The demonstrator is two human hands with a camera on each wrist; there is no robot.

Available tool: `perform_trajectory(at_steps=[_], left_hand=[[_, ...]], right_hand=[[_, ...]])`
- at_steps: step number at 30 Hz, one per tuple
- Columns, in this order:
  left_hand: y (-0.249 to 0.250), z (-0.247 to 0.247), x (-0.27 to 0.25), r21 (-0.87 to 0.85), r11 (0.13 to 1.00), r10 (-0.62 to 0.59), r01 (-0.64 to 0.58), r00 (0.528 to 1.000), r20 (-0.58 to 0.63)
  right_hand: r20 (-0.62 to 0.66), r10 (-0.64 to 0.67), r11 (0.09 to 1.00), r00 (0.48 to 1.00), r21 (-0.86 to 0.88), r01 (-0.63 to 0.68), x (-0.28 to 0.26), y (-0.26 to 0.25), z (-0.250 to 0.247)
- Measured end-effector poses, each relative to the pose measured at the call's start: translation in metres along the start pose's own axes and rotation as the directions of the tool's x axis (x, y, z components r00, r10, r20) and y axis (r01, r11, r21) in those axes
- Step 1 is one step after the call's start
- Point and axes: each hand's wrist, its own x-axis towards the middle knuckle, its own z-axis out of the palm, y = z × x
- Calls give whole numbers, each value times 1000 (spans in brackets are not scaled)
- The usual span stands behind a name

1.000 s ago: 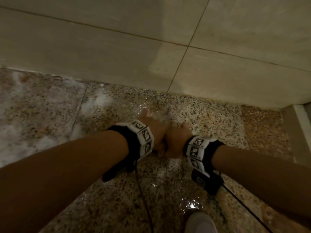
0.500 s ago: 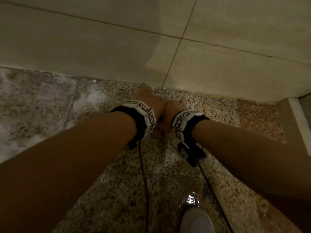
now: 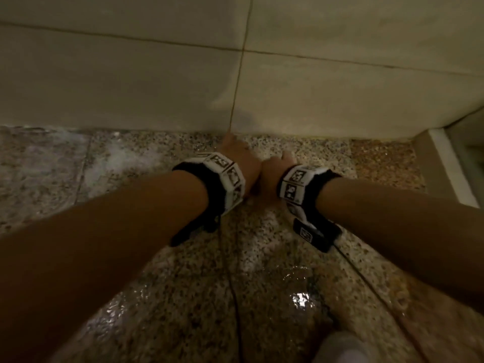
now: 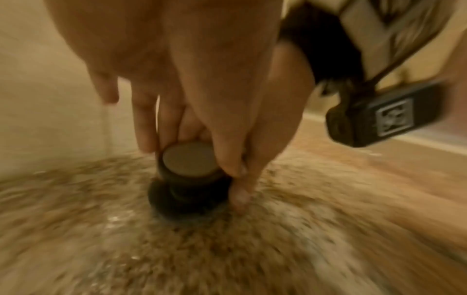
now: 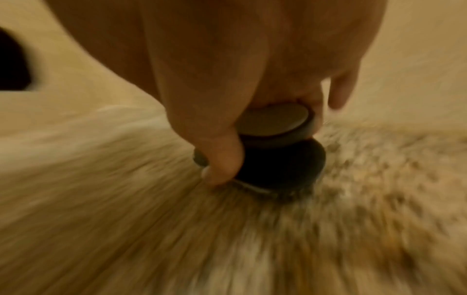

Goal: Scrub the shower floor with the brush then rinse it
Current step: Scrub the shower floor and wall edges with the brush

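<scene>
Hands meet low over the wet floor (image 3: 167,292), close to the wall (image 3: 117,82) beyond the fingertips. Left hand (image 3: 242,159) and right hand (image 3: 273,170) press together side by side — both wrap around the brush (image 4: 188,180), a dark round thing with a flat pale cap, its base down on the speckled stone right under the palms. From the right wrist the brush (image 5: 279,153) shows the thumb curled down its near side; from the left wrist the fingers (image 4: 145,127) run down its far side. Foam (image 3: 125,159) lies on the floor out past the left hand. A shoe (image 3: 340,348) stands behind the right arm — a raised curb (image 3: 450,166) runs off to the right.
</scene>
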Motion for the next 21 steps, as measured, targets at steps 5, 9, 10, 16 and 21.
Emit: perform_trajectory(at_steps=[5,9,10,16,21], left_hand=[[2,1,-4,-134,987,-84,83,996,1],[-7,-2,7,-190,967,-172,172,985,17],[-8,1,8,-207,961,-188,185,982,3],[-3,1,9,-229,936,-261,266,964,55],[6,-3,15,-119,933,-324,341,936,141]], right_hand=[[-162,-92,993,982,51,102,-17,8,-1],[-173,-126,990,977,47,136,2,12,-14],[-199,-133,987,971,67,149,6,14,-11],[-268,-151,969,952,152,196,17,19,-2],[-246,-221,946,944,180,269,21,22,1]])
